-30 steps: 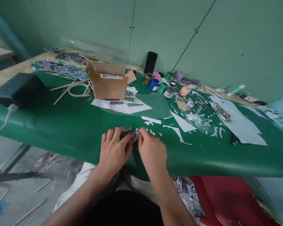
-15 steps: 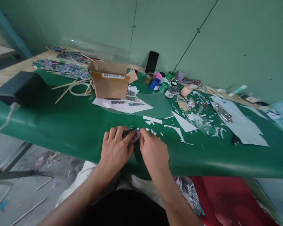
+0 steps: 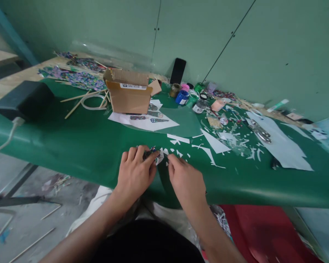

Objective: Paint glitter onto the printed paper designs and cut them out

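My left hand [image 3: 136, 170] is closed at the near edge of the green-covered table [image 3: 79, 146], its thumb and fingers pressed on a small patterned piece with a white part [image 3: 160, 157]. Just to the right of that piece, my right hand [image 3: 184, 178] is closed, fingertips pinched around a small thin tool whose tip barely shows and points toward the piece. Small white paper scraps [image 3: 178, 153] lie around the fingertips. Beyond them, a white sheet [image 3: 150, 123] bears narrow patterned pieces.
Behind the sheet stands an open cardboard box [image 3: 130, 99]. Paint jars [image 3: 182, 97] and a phone [image 3: 178, 71] are at the back. A black device [image 3: 24, 99] sits left, sticks [image 3: 76, 106] beside it. Scissors-like metal tools [image 3: 260, 132] lie right on white paper [image 3: 285, 149].
My right hand has moved a little to the right, away from the patterned piece. My left hand keeps its place on the piece.
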The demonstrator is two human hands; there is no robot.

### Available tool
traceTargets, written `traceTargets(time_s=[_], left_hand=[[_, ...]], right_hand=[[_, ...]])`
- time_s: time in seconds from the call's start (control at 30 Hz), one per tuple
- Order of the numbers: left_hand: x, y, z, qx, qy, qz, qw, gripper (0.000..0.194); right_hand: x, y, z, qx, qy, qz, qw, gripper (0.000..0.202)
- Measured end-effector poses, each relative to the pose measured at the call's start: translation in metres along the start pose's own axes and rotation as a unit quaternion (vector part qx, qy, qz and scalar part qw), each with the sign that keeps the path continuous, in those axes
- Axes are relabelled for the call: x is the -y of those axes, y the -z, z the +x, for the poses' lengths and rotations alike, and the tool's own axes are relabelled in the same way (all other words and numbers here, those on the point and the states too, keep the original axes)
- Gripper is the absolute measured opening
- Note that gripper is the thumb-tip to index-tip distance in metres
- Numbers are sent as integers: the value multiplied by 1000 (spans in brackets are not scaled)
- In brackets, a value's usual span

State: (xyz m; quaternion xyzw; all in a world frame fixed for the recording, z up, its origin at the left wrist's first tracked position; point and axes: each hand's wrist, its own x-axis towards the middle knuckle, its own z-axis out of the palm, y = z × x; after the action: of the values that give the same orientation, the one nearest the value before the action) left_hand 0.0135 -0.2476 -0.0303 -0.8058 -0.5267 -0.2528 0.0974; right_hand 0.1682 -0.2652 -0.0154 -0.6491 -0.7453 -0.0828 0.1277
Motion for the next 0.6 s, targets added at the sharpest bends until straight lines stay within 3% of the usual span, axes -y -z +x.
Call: traceTargets(time_s=[0.17, 0.3, 0.43, 0.6], left_hand=[[11, 4, 1, 15, -23, -15, 999, 30], [31, 6, 4, 28, -81, -61, 994, 32], [40, 4, 5, 23, -94, -102, 990, 31], [43, 5, 6, 27, -81, -119, 989, 30]], right_hand=[[-14, 3, -4, -33, 11, 36, 999, 20], [-19, 0, 2, -81, 64, 108, 989, 29], [-15, -9, 7, -60, 126, 106, 985, 33], [-14, -13, 4, -57, 128, 65, 988, 33]])
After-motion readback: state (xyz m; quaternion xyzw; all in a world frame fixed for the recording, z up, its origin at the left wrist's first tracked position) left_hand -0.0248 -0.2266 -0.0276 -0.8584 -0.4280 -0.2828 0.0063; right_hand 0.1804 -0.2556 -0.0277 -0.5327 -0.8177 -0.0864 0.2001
